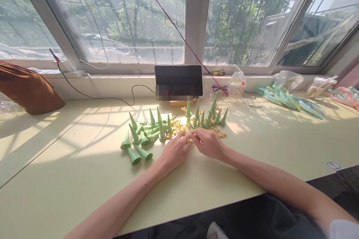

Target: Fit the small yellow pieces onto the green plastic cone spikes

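Hands (191,147) above sunlit table (224,190).

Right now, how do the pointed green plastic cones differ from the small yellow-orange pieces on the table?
The green cones are clearly larger than the yellow-orange pieces. The cones taper to a point from a wide rim; the pieces are short and stubby. Several cones stand tip-up while others lie on their sides; many of the pieces lie jumbled in a low heap. Both share the pale tabletop.

Pointed green plastic cones (162,134), upright or lying, small orange-yellow pieces (178,127) loosely heaped, toward the table's (70,183) far edge
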The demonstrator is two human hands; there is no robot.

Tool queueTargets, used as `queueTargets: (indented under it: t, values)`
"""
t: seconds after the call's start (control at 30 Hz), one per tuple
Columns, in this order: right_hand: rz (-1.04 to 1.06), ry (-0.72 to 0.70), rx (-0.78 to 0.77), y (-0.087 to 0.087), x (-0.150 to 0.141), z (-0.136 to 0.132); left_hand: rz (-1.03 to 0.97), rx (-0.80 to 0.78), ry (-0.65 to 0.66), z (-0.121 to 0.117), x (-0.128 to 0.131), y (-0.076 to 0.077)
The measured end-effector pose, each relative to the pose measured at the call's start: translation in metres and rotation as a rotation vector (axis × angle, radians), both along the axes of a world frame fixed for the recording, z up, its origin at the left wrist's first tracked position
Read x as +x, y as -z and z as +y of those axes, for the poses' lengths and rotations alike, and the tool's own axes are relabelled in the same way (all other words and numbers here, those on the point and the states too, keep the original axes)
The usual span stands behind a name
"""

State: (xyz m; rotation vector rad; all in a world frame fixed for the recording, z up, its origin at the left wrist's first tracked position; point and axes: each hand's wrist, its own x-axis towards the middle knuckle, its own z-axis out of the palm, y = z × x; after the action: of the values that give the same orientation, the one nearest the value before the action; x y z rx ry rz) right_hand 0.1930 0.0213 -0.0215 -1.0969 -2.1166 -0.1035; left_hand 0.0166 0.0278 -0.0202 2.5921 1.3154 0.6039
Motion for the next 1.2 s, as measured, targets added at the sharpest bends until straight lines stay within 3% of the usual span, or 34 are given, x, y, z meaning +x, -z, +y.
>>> queueTargets:
  t: [0.1,0.17,0.3,0.4,0.47,0.63,0.8,0.97,1.2]
  values:
    - [-0.311,0.026,-0.062,-0.003,-0.004,-0.007,-0.006,-0.008,-0.027,0.000,-0.001,0.000]
    - [-0.434,0.143,-0.127,-0.011,-0.005,-0.012,-0.024,-0.015,-0.033,-0.001,-0.002,0.000]
    - [-0.560,0.455,-0.351,-0.035,-0.001,-0.019,-0.048,-0.020,-0.026,-0.004,-0.002,-0.001]
    - [-0.607,0.557,-0.491,-0.051,0.010,-0.021,-0.055,-0.019,-0.031,-0.007,-0.002,-0.002]
    - [-0.630,0.584,-0.500,-0.055,0.019,-0.022,-0.066,-0.020,-0.028,-0.008,-0.002,-0.003]
    - [-0.627,0.575,-0.549,-0.044,0.045,-0.025,-0.088,-0.020,-0.024,-0.009,-0.001,-0.003]
    - [-0.489,0.425,-0.558,-0.019,0.059,-0.025,-0.094,-0.021,-0.011,-0.009,0.000,-0.003]
    - [-0.433,0.380,-0.489,-0.005,0.056,-0.028,-0.111,-0.034,-0.007,-0.009,0.000,-0.003]
    - [-0.408,0.218,-0.406,-0.003,0.040,-0.045,-0.120,-0.029,0.007,-0.009,-0.001,-0.002]
